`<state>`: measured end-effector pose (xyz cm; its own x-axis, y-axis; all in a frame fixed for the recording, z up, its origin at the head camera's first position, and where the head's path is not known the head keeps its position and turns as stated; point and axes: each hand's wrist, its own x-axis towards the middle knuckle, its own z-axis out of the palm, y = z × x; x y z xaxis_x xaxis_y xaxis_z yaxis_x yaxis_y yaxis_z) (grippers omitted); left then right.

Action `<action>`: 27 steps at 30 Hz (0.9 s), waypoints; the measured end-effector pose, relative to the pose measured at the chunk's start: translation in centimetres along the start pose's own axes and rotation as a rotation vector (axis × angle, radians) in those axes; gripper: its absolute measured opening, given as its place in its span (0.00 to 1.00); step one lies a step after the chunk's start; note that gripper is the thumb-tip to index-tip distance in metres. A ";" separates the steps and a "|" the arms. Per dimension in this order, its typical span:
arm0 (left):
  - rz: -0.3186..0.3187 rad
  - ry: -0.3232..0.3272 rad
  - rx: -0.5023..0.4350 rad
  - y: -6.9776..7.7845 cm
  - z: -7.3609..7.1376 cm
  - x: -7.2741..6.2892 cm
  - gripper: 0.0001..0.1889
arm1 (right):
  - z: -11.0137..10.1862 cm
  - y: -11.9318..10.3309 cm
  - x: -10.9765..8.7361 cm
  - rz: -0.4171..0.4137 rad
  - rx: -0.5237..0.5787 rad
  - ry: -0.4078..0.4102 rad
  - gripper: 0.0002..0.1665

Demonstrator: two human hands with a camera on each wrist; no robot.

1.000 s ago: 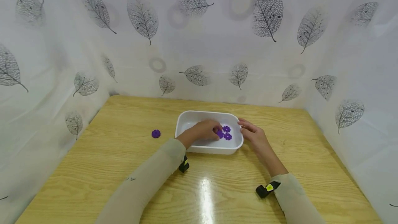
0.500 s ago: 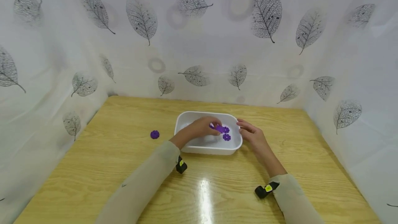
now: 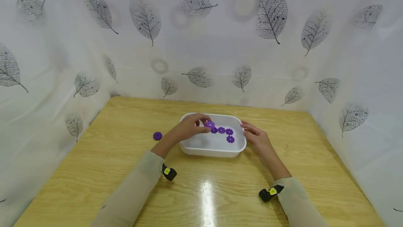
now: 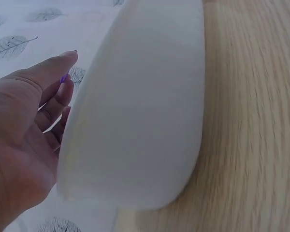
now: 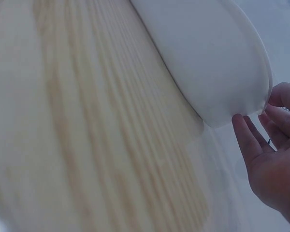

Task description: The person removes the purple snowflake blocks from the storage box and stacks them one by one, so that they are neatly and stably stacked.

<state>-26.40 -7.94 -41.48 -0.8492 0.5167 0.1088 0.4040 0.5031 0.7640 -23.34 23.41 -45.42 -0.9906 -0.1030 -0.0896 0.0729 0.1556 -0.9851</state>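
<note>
My left hand [image 3: 189, 128] pinches a purple flower-shaped disc [image 3: 210, 125] between thumb and fingers, above the left half of a white plastic tray [image 3: 210, 152]. A sliver of that disc [image 4: 63, 78] shows in the left wrist view. Several similar purple flower-shaped discs [image 3: 221, 130] lie inside the tray, mostly in a short row, with one disc [image 3: 230, 139] nearer the front. Another purple disc [image 3: 157, 136] is on the table, left of the tray. At the tray's right end, my right hand [image 3: 259, 139] touches the rim and outer wall with extended fingers [image 5: 246, 140].
The tray stands on a light wood-grain table [image 3: 126, 122]. White curtains [image 3: 201, 45] with a dark leaf print enclose the back and both sides. Small black wrist cameras are strapped over both sleeves.
My left hand has lifted the purple disc and moved left toward the tray's left end, uncovering the discs in a row. My right hand has stayed at the tray's right end.
</note>
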 end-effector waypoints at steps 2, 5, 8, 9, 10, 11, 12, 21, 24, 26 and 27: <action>-0.009 0.014 -0.021 -0.4 -0.5 -0.8 0.20 | 0.0 0.0 0.0 -0.003 0.010 0.000 0.25; -0.026 0.037 -0.037 -1.0 -1.2 -2.0 0.19 | 0.1 0.0 0.1 -0.017 0.023 -0.001 0.25; -0.036 0.072 -0.040 -1.6 -1.7 -3.2 0.18 | 0.1 0.1 0.1 -0.024 0.024 -0.006 0.26; -0.036 0.086 -0.037 -1.7 -1.9 -3.6 0.17 | 0.1 0.1 0.1 -0.026 0.020 -0.008 0.26; -0.037 0.101 -0.034 -1.9 -2.1 -4.0 0.17 | 0.2 0.1 0.1 -0.026 0.016 -0.010 0.26; -0.042 0.119 -0.031 -2.0 -2.2 -4.3 0.17 | 0.2 0.2 0.2 -0.025 0.011 -0.012 0.26; -0.047 0.135 -0.027 -2.2 -2.3 -4.7 0.17 | 0.2 0.2 0.2 -0.024 0.006 -0.014 0.26; -0.095 0.221 -0.021 -3.8 -4.0 -7.1 0.20 | -0.2 0.4 0.3 -0.016 -0.012 0.002 0.23; -0.119 0.234 -0.008 -4.8 -4.7 -7.9 0.21 | -0.2 0.5 0.3 -0.023 -0.013 -0.003 0.24; -0.144 0.236 -0.007 -5.4 -5.1 -8.3 0.23 | -0.2 0.5 0.2 -0.026 -0.014 -0.002 0.24; -0.163 0.235 -0.009 -5.6 -5.4 -8.6 0.24 | -0.2 0.5 0.2 -0.024 -0.013 -0.002 0.24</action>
<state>-23.19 -18.93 -43.26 -0.9586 0.2544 0.1278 0.2537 0.5595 0.7891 -23.54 23.64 -45.86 -0.9919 -0.1085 -0.0660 0.0474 0.1659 -0.9850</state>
